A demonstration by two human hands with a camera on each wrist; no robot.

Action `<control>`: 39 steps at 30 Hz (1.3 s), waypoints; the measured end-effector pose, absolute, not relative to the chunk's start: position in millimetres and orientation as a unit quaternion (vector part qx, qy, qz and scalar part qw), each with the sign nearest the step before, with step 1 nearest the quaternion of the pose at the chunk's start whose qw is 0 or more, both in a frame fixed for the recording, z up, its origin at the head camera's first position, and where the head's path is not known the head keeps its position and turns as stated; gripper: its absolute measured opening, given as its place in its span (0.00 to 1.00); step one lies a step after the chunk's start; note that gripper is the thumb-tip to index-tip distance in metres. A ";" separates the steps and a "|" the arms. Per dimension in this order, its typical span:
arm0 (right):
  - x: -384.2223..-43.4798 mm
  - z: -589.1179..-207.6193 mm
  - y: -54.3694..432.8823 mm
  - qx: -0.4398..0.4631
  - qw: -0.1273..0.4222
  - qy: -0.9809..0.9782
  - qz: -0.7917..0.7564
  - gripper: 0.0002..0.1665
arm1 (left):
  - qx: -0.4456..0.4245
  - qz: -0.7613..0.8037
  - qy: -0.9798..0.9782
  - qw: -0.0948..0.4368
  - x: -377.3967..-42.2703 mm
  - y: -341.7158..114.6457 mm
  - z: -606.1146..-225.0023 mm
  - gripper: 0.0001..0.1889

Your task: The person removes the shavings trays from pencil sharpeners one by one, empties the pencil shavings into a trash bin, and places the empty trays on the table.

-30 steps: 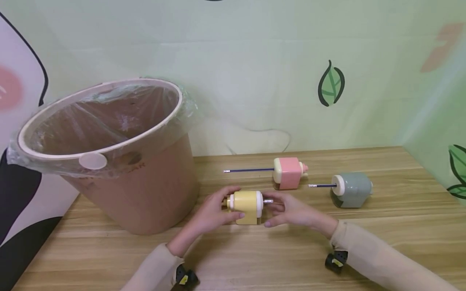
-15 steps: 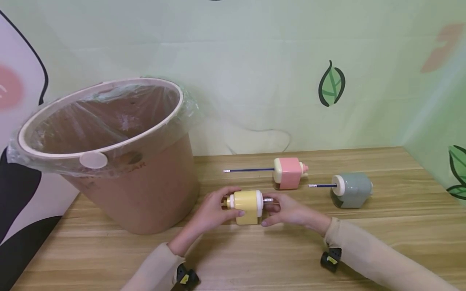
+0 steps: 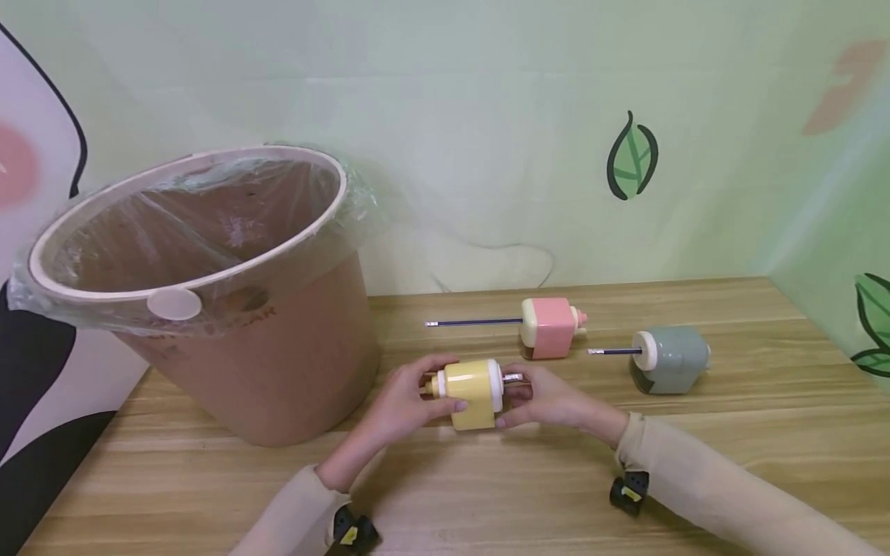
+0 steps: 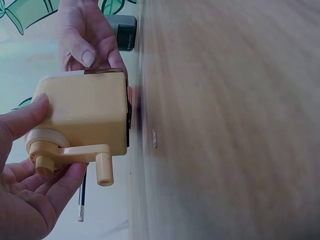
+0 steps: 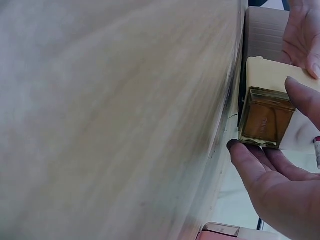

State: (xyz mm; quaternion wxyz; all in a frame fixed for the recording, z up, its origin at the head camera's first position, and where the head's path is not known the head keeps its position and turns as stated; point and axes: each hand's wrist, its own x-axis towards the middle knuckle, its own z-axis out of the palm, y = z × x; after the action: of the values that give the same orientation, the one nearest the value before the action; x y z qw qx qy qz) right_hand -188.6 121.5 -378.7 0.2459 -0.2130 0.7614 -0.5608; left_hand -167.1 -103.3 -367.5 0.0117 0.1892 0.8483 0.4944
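A yellow crank pencil sharpener [image 3: 469,380] is between both hands, close over the wooden table. My left hand [image 3: 406,398] grips its crank end, thumb on the near side and fingers behind; the crank handle [image 4: 104,167] shows in the left wrist view. From the other end sticks a short pencil end [image 3: 513,378] with a white eraser. My right hand [image 3: 552,398] holds that front end, its thumb at the near edge and the other fingers on the opposite side. The right wrist view shows the brown see-through shavings drawer [image 5: 265,120] between this thumb and fingers.
A pink sharpener [image 3: 553,328] with a long pencil stands behind on the wooden table [image 3: 445,494]. A grey-blue sharpener [image 3: 673,359], also with a pencil in it, is at the right. On the left is a large brown bin [image 3: 278,371] with a clear liner.
My right hand has moved slightly left, and its thumb has come to the sharpener's front edge. The yellow sharpener has tilted a little; my left hand keeps its grip.
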 end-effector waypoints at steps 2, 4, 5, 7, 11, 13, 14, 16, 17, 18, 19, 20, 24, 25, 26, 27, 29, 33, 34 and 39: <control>-188.6 -378.3 121.3 -0.214 0.242 0.763 -0.559 0.41 | 0.186 0.500 0.845 0.011 -166.7 -103.6 -367.1 0.28; -188.1 -377.4 120.9 -0.214 0.237 0.765 -0.559 0.41 | 0.185 0.512 0.839 0.015 -165.5 -104.0 -365.9 0.28; -187.6 -376.7 120.7 -0.212 0.236 0.766 -0.559 0.41 | 0.183 0.516 0.837 0.017 -164.8 -104.1 -365.1 0.28; -186.6 -375.2 120.2 -0.209 0.232 0.769 -0.557 0.41 | 0.182 0.526 0.831 0.021 -163.3 -104.4 -363.3 0.28; -183.9 -371.9 119.5 -0.219 0.220 0.774 -0.552 0.39 | 0.180 0.530 0.828 0.023 -161.5 -105.0 -360.5 0.28; -182.8 -371.2 119.4 -0.229 0.209 0.779 -0.545 0.38 | 0.179 0.523 0.833 0.019 -161.1 -105.4 -359.8 0.27; -182.4 -371.1 119.4 -0.235 0.202 0.782 -0.540 0.37 | 0.178 0.517 0.837 0.017 -161.1 -105.5 -359.6 0.27; -181.4 -370.8 119.6 -0.244 0.190 0.789 -0.531 0.35 | 0.176 0.506 0.844 0.011 -160.9 -105.5 -359.0 0.27; -181.0 -371.0 119.7 -0.246 0.185 0.792 -0.527 0.35 | 0.175 0.502 0.847 0.009 -160.8 -105.5 -358.8 0.27; -180.5 -370.8 119.9 -0.250 0.182 0.792 -0.526 0.34 | 0.176 0.498 0.849 0.008 -160.6 -105.4 -358.4 0.27; -180.2 -370.8 120.0 -0.254 0.180 0.792 -0.525 0.34 | 0.176 0.496 0.850 0.009 -160.4 -105.2 -358.2 0.27; -179.9 -370.8 120.3 -0.258 0.178 0.792 -0.525 0.33 | 0.177 0.494 0.851 0.010 -160.2 -105.0 -357.7 0.27; -178.8 -370.5 121.1 -0.266 0.180 0.785 -0.530 0.33 | 0.180 0.484 0.856 0.013 -158.5 -104.0 -355.0 0.26; -178.7 -370.6 121.2 -0.266 0.179 0.785 -0.530 0.33 | 0.179 0.482 0.858 0.013 -158.0 -103.7 -354.2 0.26; -178.5 -370.7 121.3 -0.266 0.177 0.786 -0.530 0.33 | 0.179 0.479 0.860 0.010 -157.6 -103.6 -353.4 0.26; -178.3 -370.7 121.3 -0.264 0.174 0.788 -0.528 0.33 | 0.179 0.475 0.862 0.006 -157.2 -103.5 -352.8 0.26; -177.9 -371.1 121.4 -0.263 0.169 0.791 -0.525 0.33 | 0.180 0.470 0.864 0.000 -156.7 -103.5 -351.9 0.26; -177.8 -371.2 121.3 -0.272 0.165 0.793 -0.519 0.33 | 0.184 0.466 0.865 -0.003 -156.5 -104.0 -350.9 0.25; -177.9 -371.1 121.2 -0.276 0.164 0.793 -0.518 0.32 | 0.185 0.468 0.864 -0.002 -156.5 -104.2 -350.8 0.25; -177.2 -370.4 120.9 -0.282 0.151 0.801 -0.507 0.32 | 0.186 0.465 0.865 -0.005 -156.3 -104.8 -351.6 0.26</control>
State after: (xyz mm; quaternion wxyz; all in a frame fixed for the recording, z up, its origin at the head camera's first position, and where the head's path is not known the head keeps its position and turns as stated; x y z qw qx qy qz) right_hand -177.2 120.9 -370.4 0.1505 -0.2824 0.8006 -0.5066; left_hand -156.3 -104.8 -351.6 -0.0053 0.1860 0.8653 0.4655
